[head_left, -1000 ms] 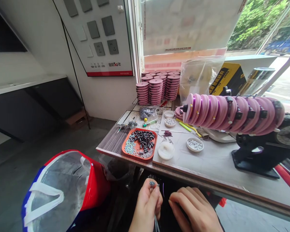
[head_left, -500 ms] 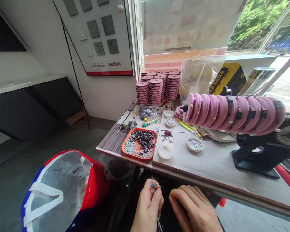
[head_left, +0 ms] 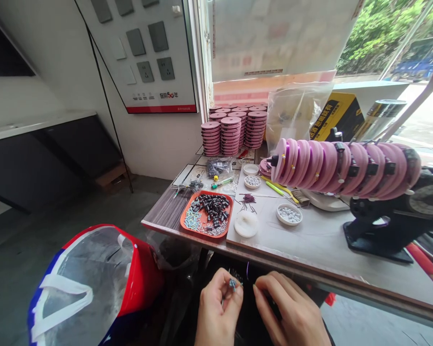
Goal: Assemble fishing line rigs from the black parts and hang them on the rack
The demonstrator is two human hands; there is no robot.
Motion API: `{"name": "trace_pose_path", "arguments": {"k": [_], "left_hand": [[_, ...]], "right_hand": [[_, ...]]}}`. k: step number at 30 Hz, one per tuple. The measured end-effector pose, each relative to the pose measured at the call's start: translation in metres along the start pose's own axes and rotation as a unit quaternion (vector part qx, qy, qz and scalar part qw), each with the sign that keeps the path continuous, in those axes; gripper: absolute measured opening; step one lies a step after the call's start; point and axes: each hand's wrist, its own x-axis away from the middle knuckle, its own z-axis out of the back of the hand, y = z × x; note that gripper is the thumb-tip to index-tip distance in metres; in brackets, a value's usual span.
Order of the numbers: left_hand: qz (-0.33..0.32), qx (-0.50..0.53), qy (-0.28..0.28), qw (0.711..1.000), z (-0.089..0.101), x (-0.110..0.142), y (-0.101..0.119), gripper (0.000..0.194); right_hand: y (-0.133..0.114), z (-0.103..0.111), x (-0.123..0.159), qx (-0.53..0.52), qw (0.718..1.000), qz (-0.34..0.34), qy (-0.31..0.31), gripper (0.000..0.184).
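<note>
Between the fingertips of our left hand (head_left: 219, 307) we pinch small blue pieces (head_left: 232, 283); slackening could spill them. Beside it, our right hand (head_left: 292, 307) is curled; we cannot tell whether it grips anything.

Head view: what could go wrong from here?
The small bluish pieces pinched in the left hand could slip and be hard to find in the dark below the table. The orange tray sits near the table's front edge, so a knock might spill its loose black parts.
</note>
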Motion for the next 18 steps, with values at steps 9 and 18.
{"name": "trace_pose_path", "arguments": {"k": [9, 18], "left_hand": [[0.008, 0.02, 0.038, 0.999, 0.0, 0.0, -0.004, 0.023], [0.173, 0.449, 0.025, 0.877, 0.02, -0.013, 0.029, 0.031]], "right_hand": [[-0.004, 0.002, -0.003, -0.015, 1.0, 0.01, 0.022, 0.018], [-0.001, 0.005, -0.004, 0.045, 0.989, 0.137, -0.016, 0.04]]}}
